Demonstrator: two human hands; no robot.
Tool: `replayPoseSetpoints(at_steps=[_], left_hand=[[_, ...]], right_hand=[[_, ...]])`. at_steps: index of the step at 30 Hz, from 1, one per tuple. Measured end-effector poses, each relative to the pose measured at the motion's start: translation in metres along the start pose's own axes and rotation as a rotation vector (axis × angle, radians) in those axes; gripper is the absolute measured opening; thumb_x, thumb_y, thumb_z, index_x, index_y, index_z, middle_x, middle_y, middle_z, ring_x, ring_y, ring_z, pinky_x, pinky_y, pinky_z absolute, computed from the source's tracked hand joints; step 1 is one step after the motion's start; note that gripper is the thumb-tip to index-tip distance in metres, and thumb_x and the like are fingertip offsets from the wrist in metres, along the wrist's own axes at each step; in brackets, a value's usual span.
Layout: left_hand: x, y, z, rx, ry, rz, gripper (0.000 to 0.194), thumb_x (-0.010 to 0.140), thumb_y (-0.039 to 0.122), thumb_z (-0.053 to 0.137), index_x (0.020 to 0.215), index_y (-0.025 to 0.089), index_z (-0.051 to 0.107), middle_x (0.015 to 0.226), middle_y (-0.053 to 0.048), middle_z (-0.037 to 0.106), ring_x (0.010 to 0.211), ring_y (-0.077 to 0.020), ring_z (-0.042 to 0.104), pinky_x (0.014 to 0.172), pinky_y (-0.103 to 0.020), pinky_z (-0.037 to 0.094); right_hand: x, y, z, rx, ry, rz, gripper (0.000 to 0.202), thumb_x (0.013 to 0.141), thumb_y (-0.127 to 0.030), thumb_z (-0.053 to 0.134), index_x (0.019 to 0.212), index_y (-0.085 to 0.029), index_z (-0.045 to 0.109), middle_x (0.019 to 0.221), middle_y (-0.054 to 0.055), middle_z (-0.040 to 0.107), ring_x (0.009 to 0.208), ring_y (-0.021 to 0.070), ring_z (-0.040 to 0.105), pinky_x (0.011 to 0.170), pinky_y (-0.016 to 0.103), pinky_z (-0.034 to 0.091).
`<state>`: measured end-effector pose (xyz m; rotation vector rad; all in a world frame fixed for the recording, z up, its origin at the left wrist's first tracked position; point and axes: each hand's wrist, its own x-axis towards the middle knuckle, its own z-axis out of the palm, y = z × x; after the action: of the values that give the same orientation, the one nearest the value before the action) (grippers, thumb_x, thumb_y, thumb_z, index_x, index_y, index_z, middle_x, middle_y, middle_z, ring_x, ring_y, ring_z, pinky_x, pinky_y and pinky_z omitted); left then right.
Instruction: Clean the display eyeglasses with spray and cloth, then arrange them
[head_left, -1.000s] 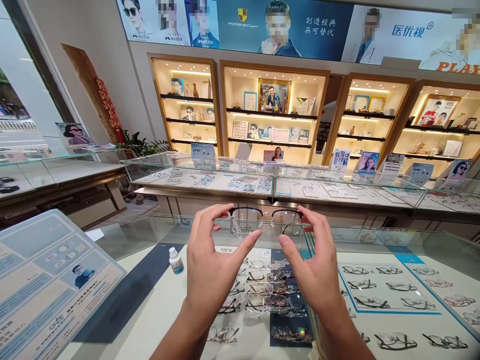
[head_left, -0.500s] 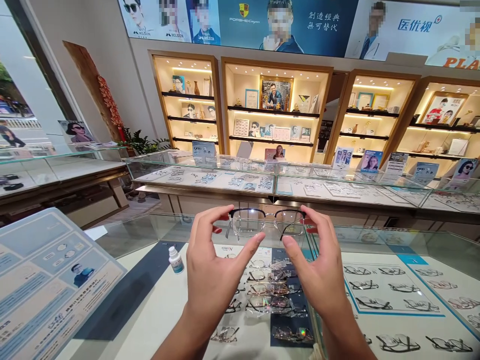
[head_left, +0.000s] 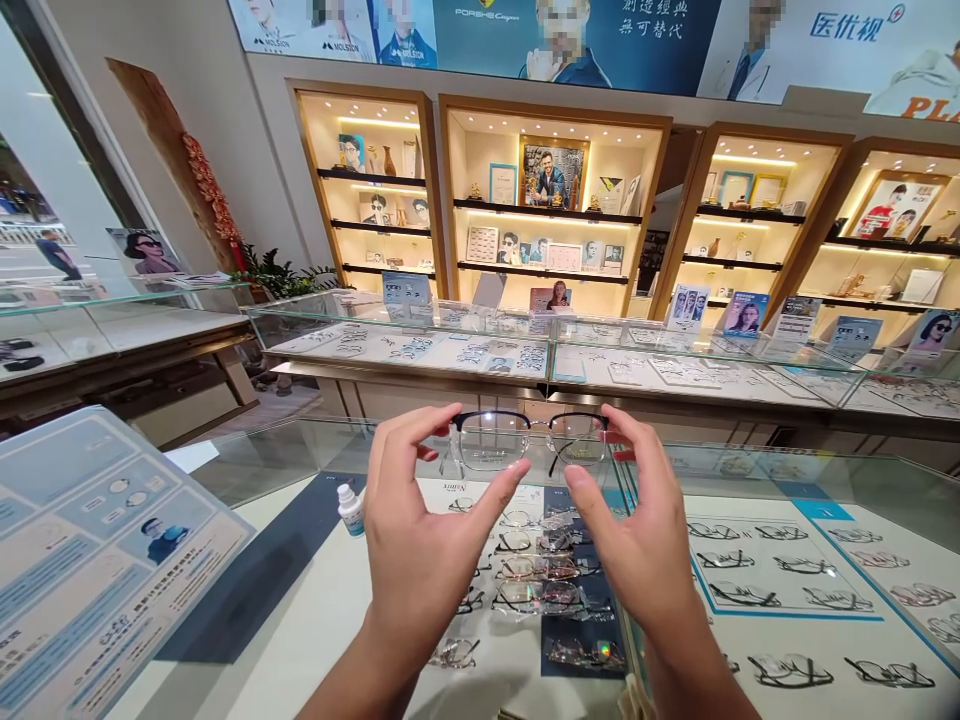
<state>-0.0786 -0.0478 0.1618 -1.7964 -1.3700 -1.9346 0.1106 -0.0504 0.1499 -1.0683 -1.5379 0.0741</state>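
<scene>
A pair of glasses [head_left: 492, 442] with dark upper rims and clear lenses is held up level above the glass counter. My left hand [head_left: 427, 510] grips its left end, index fingertip at the frame's corner and thumb near the lower rim. At the right end, my right hand [head_left: 634, 510] holds it the same way. The thin temples hang behind the lenses, partly hidden. Below and between my hands, several wrapped glasses [head_left: 536, 598] lie in rows on the counter.
A small white bottle [head_left: 350, 510] stands left of my left hand. A large printed board [head_left: 112, 570] leans in at the left. Framed rows of glasses [head_left: 802, 565] lie at the right. Across the aisle stands a long glass display case [head_left: 420, 350], with lit shelves behind.
The view has tilted and shifted slightly. Both hands and the glasses sit a little higher and further left in view, with the same hold.
</scene>
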Motion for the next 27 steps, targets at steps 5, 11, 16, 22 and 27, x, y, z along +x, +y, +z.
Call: replayPoseSetpoints(at_steps=[5, 11, 16, 22, 27], left_hand=[[0.001, 0.003, 0.001, 0.016, 0.033, 0.080, 0.057, 0.082, 0.040, 0.089, 0.131, 0.028, 0.061, 0.120, -0.008, 0.065, 0.112, -0.0277, 0.063, 0.094, -0.046, 0.056], [-0.001, 0.002, 0.000, 0.038, 0.052, 0.153, 0.060, 0.081, 0.036, 0.090, 0.133, 0.029, 0.061, 0.123, -0.009, 0.065, 0.118, -0.0297, 0.062, 0.101, -0.051, 0.054], [0.000, -0.005, 0.005, -0.013, 0.072, 0.156, 0.063, 0.080, 0.035, 0.092, 0.134, 0.027, 0.060, 0.126, -0.009, 0.065, 0.121, -0.0295, 0.063, 0.099, -0.048, 0.055], [0.005, -0.012, 0.014, -0.117, -0.032, -0.040, 0.059, 0.082, 0.043, 0.089, 0.132, 0.026, 0.063, 0.129, -0.010, 0.066, 0.122, -0.0288, 0.064, 0.093, -0.042, 0.056], [0.004, -0.014, 0.015, -0.134, -0.054, -0.084, 0.061, 0.081, 0.045, 0.089, 0.133, 0.026, 0.064, 0.129, -0.010, 0.067, 0.121, -0.0285, 0.065, 0.094, -0.042, 0.056]], right_hand=[[0.000, 0.003, 0.001, -0.016, -0.039, 0.016, 0.054, 0.098, -0.042, 0.067, 0.149, -0.030, 0.055, 0.142, 0.013, 0.065, 0.119, 0.0322, 0.065, 0.099, 0.056, 0.055], [0.002, 0.007, 0.004, 0.009, -0.103, 0.022, 0.055, 0.100, -0.041, 0.064, 0.153, -0.029, 0.051, 0.144, 0.013, 0.065, 0.121, 0.0307, 0.065, 0.101, 0.055, 0.055], [0.006, 0.008, 0.008, 0.023, 0.024, -0.053, 0.055, 0.098, -0.039, 0.067, 0.150, -0.027, 0.053, 0.141, 0.013, 0.065, 0.118, 0.0301, 0.066, 0.098, 0.053, 0.056], [0.006, 0.003, 0.007, -0.060, 0.150, -0.134, 0.054, 0.096, -0.037, 0.068, 0.147, -0.028, 0.054, 0.132, 0.011, 0.064, 0.115, 0.0301, 0.064, 0.098, 0.054, 0.056], [0.006, 0.001, 0.006, -0.071, 0.162, -0.148, 0.053, 0.096, -0.037, 0.069, 0.146, -0.030, 0.054, 0.130, 0.010, 0.064, 0.118, 0.0311, 0.063, 0.099, 0.055, 0.055]])
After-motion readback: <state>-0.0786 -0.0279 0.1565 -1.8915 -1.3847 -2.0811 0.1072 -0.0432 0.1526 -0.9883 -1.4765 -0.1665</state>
